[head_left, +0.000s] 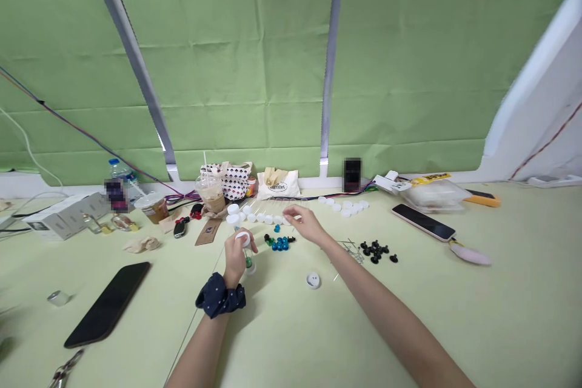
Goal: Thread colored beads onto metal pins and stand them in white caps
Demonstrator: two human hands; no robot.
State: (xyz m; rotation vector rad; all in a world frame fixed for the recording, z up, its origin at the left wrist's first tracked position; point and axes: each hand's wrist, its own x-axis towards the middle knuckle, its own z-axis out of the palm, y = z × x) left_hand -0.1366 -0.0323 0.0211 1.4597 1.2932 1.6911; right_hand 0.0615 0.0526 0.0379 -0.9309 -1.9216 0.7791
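My left hand (236,254), with a dark blue dotted scrunchie (220,296) at its wrist, is wrapped around a small clear bottle (248,252) with a white top. Something green shows in its lower part. My right hand (304,224) reaches to the right end of a row of white caps (260,217), fingertips pinched together there. What they grip, if anything, is too small to make out. Between the hands lie blue knob-like pieces (279,244), with some green and black ones beside them. Nearer me is a round white cap (313,280), hollow side up.
Black pieces (375,251) and thin metal pins (350,251) lie under and beyond my right forearm. More white caps (346,208) sit farther back. Phones (109,303) (424,222) rest on both sides. An iced drink cup (211,197) and bags (278,184) stand along the wall.
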